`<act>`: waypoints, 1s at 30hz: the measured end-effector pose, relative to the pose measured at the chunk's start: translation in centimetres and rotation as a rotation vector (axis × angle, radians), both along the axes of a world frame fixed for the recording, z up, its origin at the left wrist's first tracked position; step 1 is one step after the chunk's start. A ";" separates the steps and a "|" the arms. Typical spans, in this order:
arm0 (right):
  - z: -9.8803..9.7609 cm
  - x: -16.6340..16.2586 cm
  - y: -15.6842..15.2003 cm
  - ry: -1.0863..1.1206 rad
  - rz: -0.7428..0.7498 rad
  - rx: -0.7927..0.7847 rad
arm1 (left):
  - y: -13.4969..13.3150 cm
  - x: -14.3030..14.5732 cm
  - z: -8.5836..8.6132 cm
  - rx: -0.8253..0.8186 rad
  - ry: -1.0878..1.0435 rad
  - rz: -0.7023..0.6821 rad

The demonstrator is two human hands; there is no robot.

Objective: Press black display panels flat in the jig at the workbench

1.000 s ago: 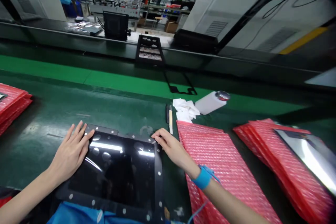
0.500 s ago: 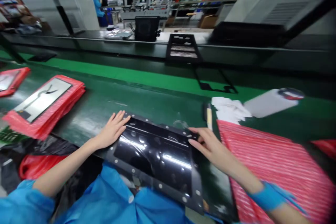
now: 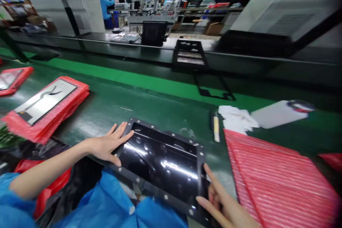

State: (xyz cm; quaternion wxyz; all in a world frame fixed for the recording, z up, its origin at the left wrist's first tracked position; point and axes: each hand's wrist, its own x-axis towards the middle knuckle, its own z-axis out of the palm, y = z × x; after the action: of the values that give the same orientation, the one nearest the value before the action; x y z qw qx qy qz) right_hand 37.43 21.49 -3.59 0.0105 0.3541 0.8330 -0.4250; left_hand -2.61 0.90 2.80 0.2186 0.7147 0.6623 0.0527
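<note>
A glossy black panel [image 3: 162, 160] in a black frame with silver studs lies at the near edge of the green bench, partly over my blue-clad lap. My left hand [image 3: 108, 144] rests flat on the panel's left edge, fingers stretched out. My right hand [image 3: 221, 205] is at the panel's lower right corner, fingers extended along the frame's right side; nothing shows inside it.
Red bubble-wrap sheets [image 3: 278, 181] lie to the right, another red stack with a grey panel [image 3: 45, 107] to the left. A white bottle [image 3: 278, 113], white cloth [image 3: 236, 117] and a slim tool [image 3: 215, 127] lie beyond. A person in blue [image 3: 105, 7] stands far back.
My right hand slid from the panel's upper right corner down to its lower right corner. The view swung left, showing the red stack on the left. My left hand stayed on the left edge.
</note>
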 end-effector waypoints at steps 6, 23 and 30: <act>2.2 -1.6 -1.2 -0.018 -0.057 -0.020 | -2.1 1.7 -1.9 0.061 0.123 0.120; 2.8 -2.0 -1.9 0.142 -0.138 -0.114 | -3.9 1.6 -4.0 0.141 0.097 0.175; 3.0 -2.1 -1.2 -0.023 -0.078 -0.061 | -3.4 0.3 -3.1 0.105 0.085 0.119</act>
State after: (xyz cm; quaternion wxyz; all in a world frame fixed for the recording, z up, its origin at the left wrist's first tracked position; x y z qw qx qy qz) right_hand 35.29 20.32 -0.63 0.0145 0.3905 0.8051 -0.4462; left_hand -2.35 -2.46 -0.30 0.1491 0.6863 0.7085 0.0697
